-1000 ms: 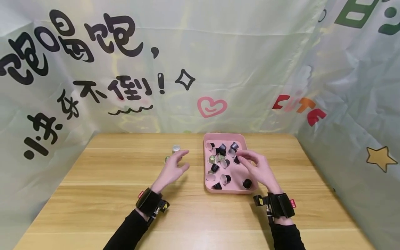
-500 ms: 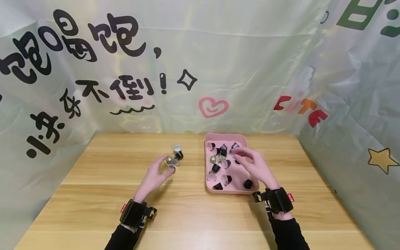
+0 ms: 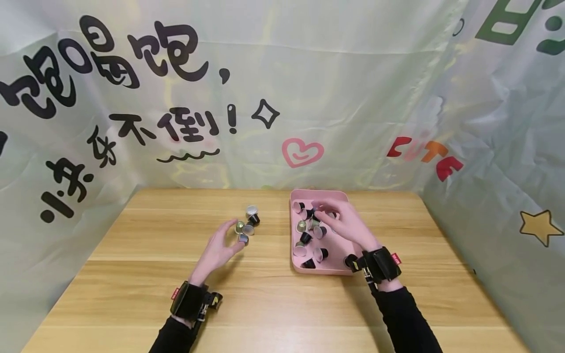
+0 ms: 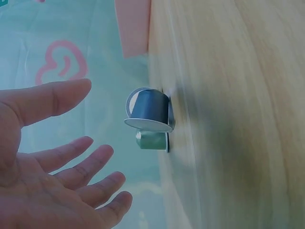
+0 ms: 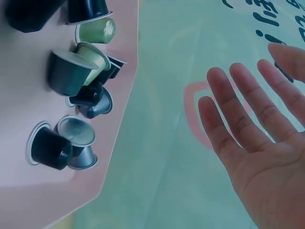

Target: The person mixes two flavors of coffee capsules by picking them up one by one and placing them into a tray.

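My left hand [image 3: 217, 249] hovers over the table with fingers spread apart, thumb near a blue coffee capsule [image 3: 243, 239]. Behind that capsule, several more sit in a small cluster, among them a green one [image 3: 240, 227], a black one [image 3: 253, 219] and a silver-lidded one [image 3: 251, 210]. In the left wrist view the blue capsule [image 4: 151, 109] stands lid down, apart from the hand. Above the pink tray [image 3: 333, 251] is my right hand [image 3: 346, 224], its fingers extended and holding nothing in the right wrist view. It hides some of the coffee capsules [image 5: 71, 71] lying jumbled there.
The pink tray has a low raised rim [image 3: 320, 191] and stands right of the cluster on the wooden table [image 3: 273, 304]. A printed curtain [image 3: 353, 108] hangs behind the table and along both sides.
My left hand has drawn back left and toward me, uncovering the capsule cluster. My right hand has moved left and farther over the tray.
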